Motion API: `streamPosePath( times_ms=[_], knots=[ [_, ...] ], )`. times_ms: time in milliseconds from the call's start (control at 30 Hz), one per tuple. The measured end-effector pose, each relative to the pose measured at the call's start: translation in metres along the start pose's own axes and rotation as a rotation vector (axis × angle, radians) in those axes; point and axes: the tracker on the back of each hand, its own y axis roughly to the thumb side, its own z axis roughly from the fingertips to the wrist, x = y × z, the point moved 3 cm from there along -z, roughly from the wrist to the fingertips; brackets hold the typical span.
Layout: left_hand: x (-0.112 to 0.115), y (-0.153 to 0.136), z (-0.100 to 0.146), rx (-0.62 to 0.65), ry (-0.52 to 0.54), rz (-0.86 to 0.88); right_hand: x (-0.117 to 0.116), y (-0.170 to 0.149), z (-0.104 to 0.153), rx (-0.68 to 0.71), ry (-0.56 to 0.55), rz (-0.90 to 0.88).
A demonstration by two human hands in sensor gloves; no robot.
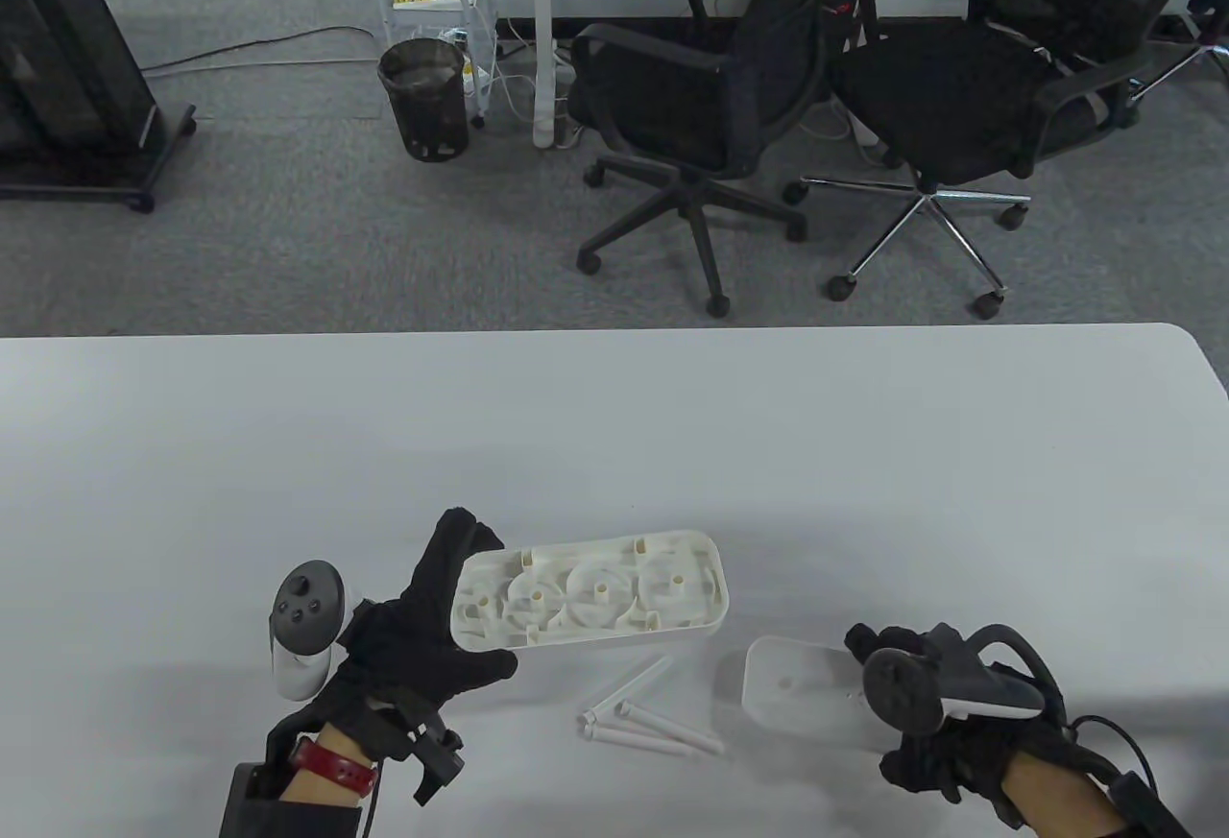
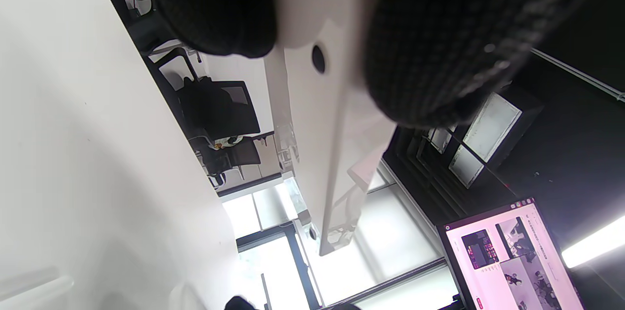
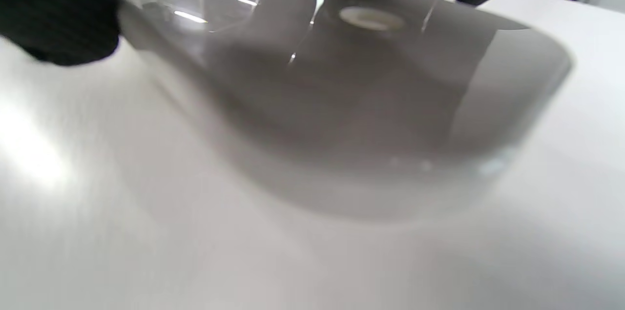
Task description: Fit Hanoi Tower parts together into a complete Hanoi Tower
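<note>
Table view, left to right. The left hand [image 1: 422, 641] grips the left end of the white base shell [image 1: 588, 596], thumb below and fingers wrapped over the far corner, so that the shell is tilted with its hollow underside toward the camera; its right end lies near or on the white table [image 1: 614, 435], which cannot be told. Inside the shell are three round ribbed recesses in a row, each with a small central socket, and short upright tabs along the rim. In the left wrist view the gloved fingers [image 2: 439, 41] clamp a smooth white panel with one small dark hole. Just in front of the shell, near the table's front edge, three white pegs [image 1: 645, 719] lie loose and close together, two roughly parallel and one slanting toward the shell. Further right lies the flat white plate [image 1: 802, 689] with rounded corners and a small central hole, apart from the pegs and the shell. The right hand [image 1: 946, 732] rests over the plate's right end; whether it grips the plate or merely touches it cannot be told. The far half of the table is bare surface up to its far edge and rounded right corner.
</note>
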Motion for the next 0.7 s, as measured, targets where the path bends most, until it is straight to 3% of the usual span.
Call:
streamPosePath(
  times_ms=[200,700],
  knots=[
    [0.005,0.003,-0.001,0.005,-0.020,-0.011,0.043,-0.022,0.008,-0.052,-0.118,-0.210],
    [0.012,0.008,-0.001,0.009,-0.048,-0.009,0.148,-0.003,0.019,0.021,-0.367,-0.247]
  ],
)
